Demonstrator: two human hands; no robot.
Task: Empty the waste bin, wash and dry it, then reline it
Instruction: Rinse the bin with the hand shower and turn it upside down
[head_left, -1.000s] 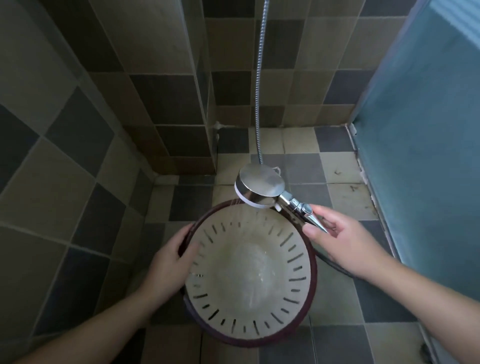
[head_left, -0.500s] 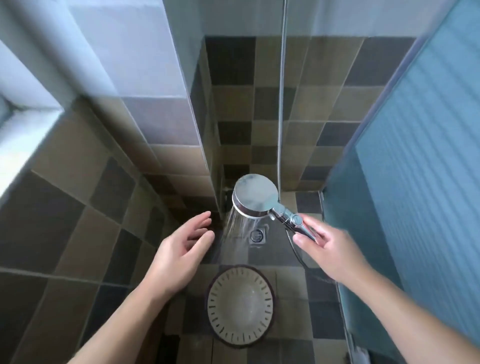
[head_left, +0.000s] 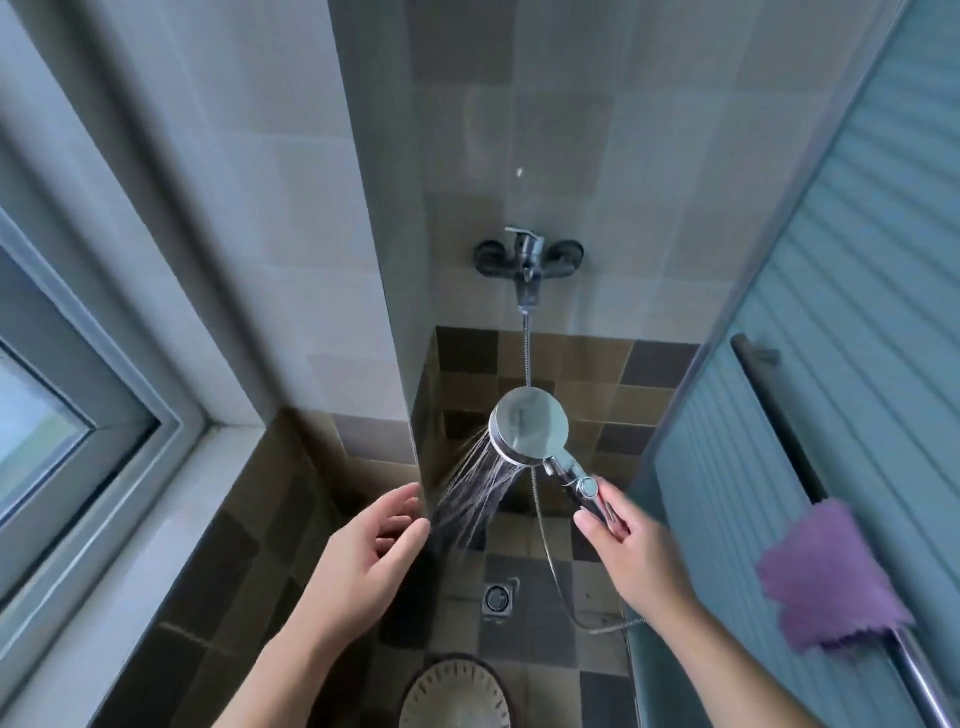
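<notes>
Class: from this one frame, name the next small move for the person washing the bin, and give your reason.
Probably reach the left hand up to the tap lever to shut off the water: the shower head in the right hand sprays past the bin, which stands on the floor below.

The shower head (head_left: 530, 427) was above and just left of the right hand's fingers (head_left: 597, 522), its handle between them. The left hand's fingers (head_left: 402, 519) lay left of the spray. The waste bin (head_left: 457, 693) sat on the floor (head_left: 540, 649) below both hands, the drain (head_left: 497, 598) between them. A cloth (head_left: 831, 577) hung on the rail (head_left: 779, 415), right of the right fingers.
</notes>
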